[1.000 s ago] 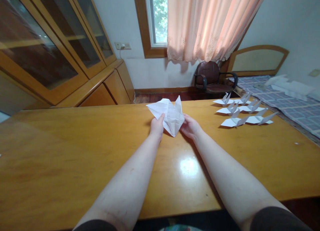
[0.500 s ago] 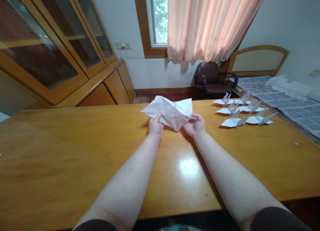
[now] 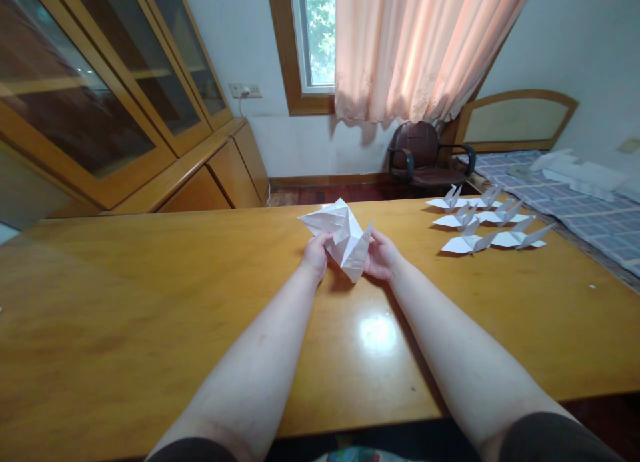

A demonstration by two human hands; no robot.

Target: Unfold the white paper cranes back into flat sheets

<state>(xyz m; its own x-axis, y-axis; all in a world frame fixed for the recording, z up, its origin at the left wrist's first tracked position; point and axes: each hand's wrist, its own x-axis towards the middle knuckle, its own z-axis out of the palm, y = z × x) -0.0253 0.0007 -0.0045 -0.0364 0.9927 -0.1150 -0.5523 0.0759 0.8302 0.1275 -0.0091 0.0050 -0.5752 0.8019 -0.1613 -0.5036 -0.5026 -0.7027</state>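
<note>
A half-folded white paper sheet (image 3: 341, 237) is held just above the wooden table (image 3: 150, 282), near its far edge. My left hand (image 3: 317, 254) pinches the paper's left side with the thumb on top. My right hand (image 3: 381, 255) grips the right flap, fingers curled behind it. The paper is creased into pointed flaps, with its lower tip pointing at the table. Both forearms stretch forward over the tabletop.
Several finished white paper cranes (image 3: 480, 222) sit in rows at the table's far right. Beyond the table stand a dark office chair (image 3: 424, 155), a bed with a checked cover (image 3: 590, 209), a glass-fronted wooden cabinet (image 3: 100, 102) at left, and a curtained window (image 3: 400, 49).
The paper was spread wide half a second ago; now both hands have drawn closer and the flaps are folded inward into a narrower, pointed shape.
</note>
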